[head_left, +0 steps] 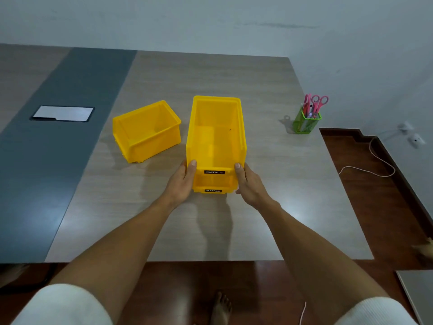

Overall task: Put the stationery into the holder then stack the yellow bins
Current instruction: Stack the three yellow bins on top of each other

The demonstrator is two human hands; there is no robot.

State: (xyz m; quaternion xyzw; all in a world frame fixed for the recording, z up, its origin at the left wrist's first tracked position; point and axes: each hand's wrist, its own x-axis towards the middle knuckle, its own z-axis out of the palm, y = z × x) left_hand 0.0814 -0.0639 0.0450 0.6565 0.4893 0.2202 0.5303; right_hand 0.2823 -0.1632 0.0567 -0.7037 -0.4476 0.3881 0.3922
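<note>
Stacking stage: two yellow bins are shown nested, the upper bin seated on the lower bin, both label strips facing the person.
Left hand: its grip is pressed against the left front corner of the stack, thumb on the upper rim and fingers hidden behind the side wall.
Right hand: its grip is pressed against the right front corner in mirror fashion, so that the stack is squeezed between both palms.
Reason for the hold: a two-sided clasp at the front is judged to keep the upper bin square over the lower one while it is seated or slid.
Third bin: it is left apart on the counter, to the left of the stack, turned at an angle and empty; it is judged to be the next piece to be added.
Holder: a green mesh cup is seen well to the right, near the counter edge, with pink scissors and pens standing upright in it; the stationery step is therefore judged complete.
Counter: a pale wood-grain top with a wide grey band on the left, where a flat rectangular plate is set in.
Room: a plain pale wall is seen behind, dark red-brown floor to the right and below, with a white cable trailing towards wall sockets.
</note>
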